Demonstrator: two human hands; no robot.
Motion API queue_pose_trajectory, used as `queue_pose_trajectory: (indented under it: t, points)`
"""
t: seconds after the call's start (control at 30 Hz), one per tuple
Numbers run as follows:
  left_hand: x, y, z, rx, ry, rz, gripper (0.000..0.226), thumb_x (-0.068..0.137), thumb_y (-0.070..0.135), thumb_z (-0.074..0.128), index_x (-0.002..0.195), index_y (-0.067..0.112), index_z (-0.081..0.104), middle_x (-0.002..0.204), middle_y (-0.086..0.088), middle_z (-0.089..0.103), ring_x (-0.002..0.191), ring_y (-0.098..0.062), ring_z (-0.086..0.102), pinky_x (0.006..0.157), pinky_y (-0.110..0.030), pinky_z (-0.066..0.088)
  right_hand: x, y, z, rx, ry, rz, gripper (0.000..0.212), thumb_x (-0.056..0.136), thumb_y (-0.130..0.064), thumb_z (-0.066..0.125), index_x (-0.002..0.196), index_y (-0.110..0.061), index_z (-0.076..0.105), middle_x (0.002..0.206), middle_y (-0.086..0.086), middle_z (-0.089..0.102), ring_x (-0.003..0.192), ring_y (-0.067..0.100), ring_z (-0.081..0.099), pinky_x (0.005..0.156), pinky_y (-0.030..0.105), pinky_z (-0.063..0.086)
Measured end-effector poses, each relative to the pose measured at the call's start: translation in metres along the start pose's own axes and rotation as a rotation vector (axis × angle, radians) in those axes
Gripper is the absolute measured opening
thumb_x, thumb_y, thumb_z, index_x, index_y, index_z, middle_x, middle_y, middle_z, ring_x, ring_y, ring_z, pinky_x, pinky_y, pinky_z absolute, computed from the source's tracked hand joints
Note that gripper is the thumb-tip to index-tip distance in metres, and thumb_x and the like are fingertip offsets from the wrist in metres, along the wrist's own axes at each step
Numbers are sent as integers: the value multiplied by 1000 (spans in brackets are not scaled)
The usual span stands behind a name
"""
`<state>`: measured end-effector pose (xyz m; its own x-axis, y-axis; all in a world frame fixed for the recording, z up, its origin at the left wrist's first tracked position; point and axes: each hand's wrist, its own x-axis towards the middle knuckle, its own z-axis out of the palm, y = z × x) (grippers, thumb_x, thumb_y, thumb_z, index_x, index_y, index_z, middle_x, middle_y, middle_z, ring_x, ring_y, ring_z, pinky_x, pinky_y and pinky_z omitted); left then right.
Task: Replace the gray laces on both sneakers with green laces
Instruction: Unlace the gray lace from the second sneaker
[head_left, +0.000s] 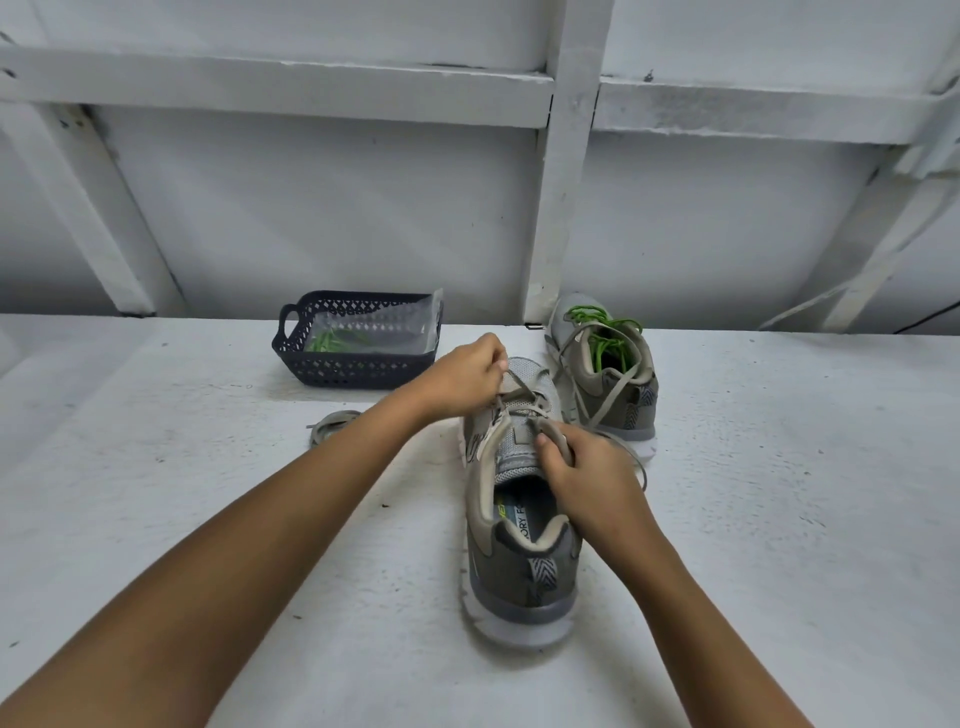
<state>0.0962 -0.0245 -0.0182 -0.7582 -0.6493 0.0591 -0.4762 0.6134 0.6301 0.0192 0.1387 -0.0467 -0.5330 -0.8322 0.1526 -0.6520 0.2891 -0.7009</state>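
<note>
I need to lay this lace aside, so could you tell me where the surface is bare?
Bare: the stretch right of the near sneaker and far sneaker, and the left side nearer you than the coiled gray lace. Crowded: between basket and sneakers, where the left hand pinches the threaded lace and right hand grips the near sneaker.

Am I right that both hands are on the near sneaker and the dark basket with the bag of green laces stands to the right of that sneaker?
No: the head view shows the dark basket with the bag of green laces standing to the left of the near sneaker, not the right. The left hand, pinching its gray lace, and right hand are on that sneaker.
</note>
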Motion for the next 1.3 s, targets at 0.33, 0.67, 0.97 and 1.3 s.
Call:
queue_pose_trajectory:
  t: [0.33,0.67,0.97,1.3]
  points:
    - [-4,1,-7,-182,21,-93,47,90,26,61,132,19,40,111,-1,53,78,-11,53,64,-20,40,0,2,2,31,2,7,29,96,-30,45,106,-12,66,90,9,68,85,22,59,62,27,35]
    - [-19,-4,9,164,109,-102,19,90,26,59,92,14,74,92,-4,72,88,-19,64,78,-33,51,0,4,2,50,4,9,28,96,-30,46,108,-14,66,91,8,68,86,21,59,64,26,33]
    - [-11,0,-20,-844,258,-455,19,93,18,56,74,14,61,65,5,63,61,-7,56,58,-23,42,0,5,3,67,33,-6,31,96,-29,47,118,-16,64,97,8,69,89,20,59,64,23,31]
    - [-23,-11,13,49,178,-213,26,84,37,66,64,21,70,58,3,60,64,-16,58,62,-28,45,0,6,3,45,30,-11,33,96,-30,47,123,-19,62,102,6,69,94,19,59,66,22,32]
